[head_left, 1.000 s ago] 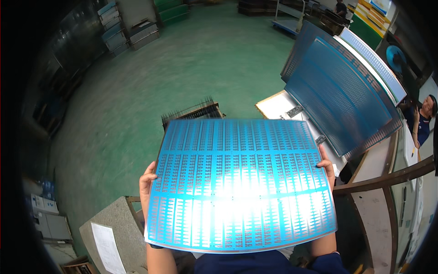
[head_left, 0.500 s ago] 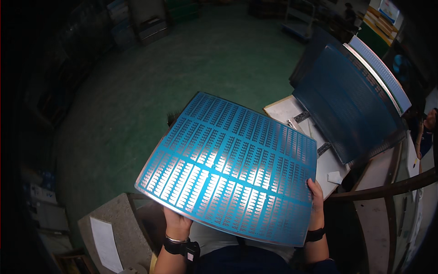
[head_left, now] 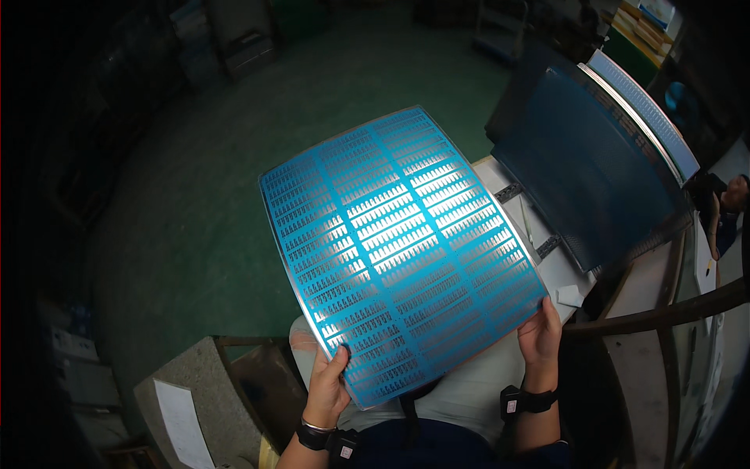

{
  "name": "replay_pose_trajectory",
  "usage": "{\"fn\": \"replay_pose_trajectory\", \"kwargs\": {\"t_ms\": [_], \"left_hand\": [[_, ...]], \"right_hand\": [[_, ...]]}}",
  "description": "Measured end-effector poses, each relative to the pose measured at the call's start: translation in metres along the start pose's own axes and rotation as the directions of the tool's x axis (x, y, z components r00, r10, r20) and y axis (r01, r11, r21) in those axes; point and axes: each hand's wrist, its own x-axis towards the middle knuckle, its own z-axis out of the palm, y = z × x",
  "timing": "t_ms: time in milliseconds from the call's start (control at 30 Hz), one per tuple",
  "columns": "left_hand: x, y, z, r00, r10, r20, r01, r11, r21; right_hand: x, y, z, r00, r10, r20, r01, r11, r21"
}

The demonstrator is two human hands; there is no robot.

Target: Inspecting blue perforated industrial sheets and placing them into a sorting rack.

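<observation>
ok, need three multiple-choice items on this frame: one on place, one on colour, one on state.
1. Where does the left hand grip the perforated sheet?
A. near edge
B. far corner
C. centre

2. What colour is the sheet?
A. red
B. blue
C. yellow

3. How is the sheet held?
A. flat on the table
B. rolled up
C. raised in both hands, tilted

Answers: 1 A, the thumb lies over the edge nearest the person. 2 B, its face shows blue with silvery slots. 3 C, the right hand holds the other near corner, clear of the white table.
</observation>
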Motion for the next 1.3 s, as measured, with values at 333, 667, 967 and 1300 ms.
{"fn": "replay_pose_trajectory", "kwargs": {"t_ms": [333, 667, 967, 1300], "left_hand": [[0.014, 0.011, -0.028, 0.99, 0.108, -0.095, -0.088, 0.976, 0.199], [0.015, 0.018, -0.029, 0.997, 0.062, -0.052, -0.05, 0.976, 0.212], [0.009, 0.045, -0.038, 0.998, 0.058, 0.011, -0.058, 0.925, 0.374], [0.007, -0.007, 0.038, 0.977, 0.205, 0.058, -0.178, 0.934, -0.31]], "right_hand": [[-0.011, -0.015, 0.013, 0.999, -0.054, 0.006, 0.053, 0.958, -0.283], [-0.015, -0.013, 0.007, 1.0, 0.009, 0.003, -0.008, 0.952, -0.307], [-0.012, -0.016, 0.003, 0.922, 0.355, 0.151, -0.286, 0.892, -0.35], [-0.024, 0.064, 0.057, 0.959, 0.21, 0.189, -0.231, 0.968, 0.094]]}}
